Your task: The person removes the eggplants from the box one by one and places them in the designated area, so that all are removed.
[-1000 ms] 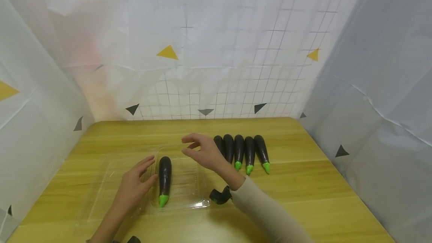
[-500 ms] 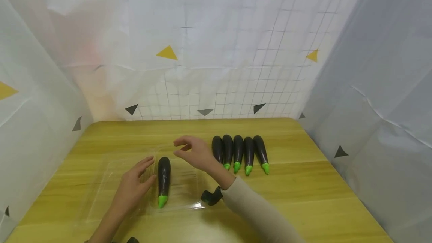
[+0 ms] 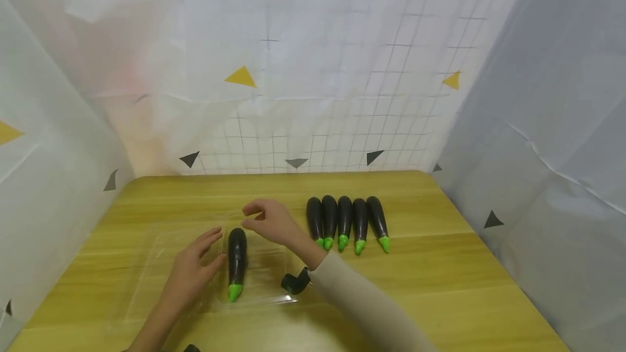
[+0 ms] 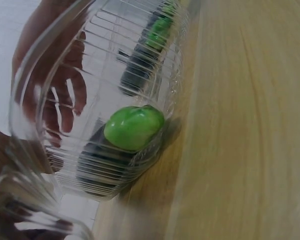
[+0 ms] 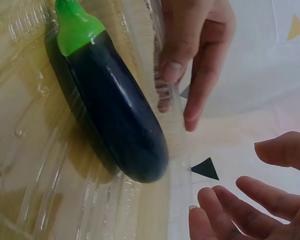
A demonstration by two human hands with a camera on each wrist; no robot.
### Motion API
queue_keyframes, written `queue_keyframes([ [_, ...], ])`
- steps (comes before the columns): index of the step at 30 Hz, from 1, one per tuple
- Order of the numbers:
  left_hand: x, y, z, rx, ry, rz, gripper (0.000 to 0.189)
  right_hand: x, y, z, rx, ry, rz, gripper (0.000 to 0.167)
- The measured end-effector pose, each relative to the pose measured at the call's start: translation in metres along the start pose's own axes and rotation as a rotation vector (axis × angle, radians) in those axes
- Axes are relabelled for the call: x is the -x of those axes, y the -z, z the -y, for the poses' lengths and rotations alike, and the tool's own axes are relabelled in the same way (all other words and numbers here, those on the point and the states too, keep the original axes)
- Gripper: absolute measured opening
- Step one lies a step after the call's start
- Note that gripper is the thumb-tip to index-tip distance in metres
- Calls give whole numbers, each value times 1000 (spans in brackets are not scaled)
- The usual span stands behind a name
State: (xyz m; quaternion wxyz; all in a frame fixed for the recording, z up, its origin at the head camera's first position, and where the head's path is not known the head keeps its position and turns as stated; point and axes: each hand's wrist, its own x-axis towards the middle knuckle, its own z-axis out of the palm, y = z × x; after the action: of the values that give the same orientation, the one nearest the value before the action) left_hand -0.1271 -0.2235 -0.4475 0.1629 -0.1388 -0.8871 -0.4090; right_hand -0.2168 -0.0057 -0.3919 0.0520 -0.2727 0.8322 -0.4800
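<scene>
A dark purple eggplant [image 3: 237, 257] with a green stem end lies lengthwise in one half of a clear plastic clamshell container [image 3: 288, 300]. My left hand [image 3: 191, 266] is at the ridge between the container's two halves, thumb and fingers apart. In the right wrist view this left hand [image 5: 200, 47] overlaps the container's edge beside the eggplant [image 5: 115, 100]. Above the far right part of the container hovers my right hand [image 3: 271, 222], its fingers loosely bent around nothing. Through the ribbed plastic, the left wrist view shows the eggplant's green end [image 4: 132, 127].
Several more eggplants [image 3: 345, 219] lie in a row to the right of the container, green ends toward me. The container's other half [image 3: 128, 316] spreads out to the left on the wooden table [image 3: 440, 287]. White sheets [image 3: 313, 69] with triangles enclose the table.
My right hand has moved left, away from the row of eggplants and over the container. The left hand and the eggplant in the container have stayed nearly in place.
</scene>
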Motion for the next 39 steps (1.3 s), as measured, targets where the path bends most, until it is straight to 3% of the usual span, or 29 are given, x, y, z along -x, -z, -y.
queue_keyframes([
  [11,0,0,-2,-14,-16,-9,50,-7,-18,-6,77,-52,85,43],
  [20,0,1,-2,5,-12,-11,50,-10,-31,-20,56,-100,141,43],
  [27,0,0,-2,17,-20,-16,50,-9,-36,-28,41,-181,120,54],
  [33,1,0,-2,11,-19,-10,49,-9,-37,-27,75,-198,144,65],
  [39,1,-1,0,8,-16,-2,49,-8,-37,-28,75,-188,166,65],
])
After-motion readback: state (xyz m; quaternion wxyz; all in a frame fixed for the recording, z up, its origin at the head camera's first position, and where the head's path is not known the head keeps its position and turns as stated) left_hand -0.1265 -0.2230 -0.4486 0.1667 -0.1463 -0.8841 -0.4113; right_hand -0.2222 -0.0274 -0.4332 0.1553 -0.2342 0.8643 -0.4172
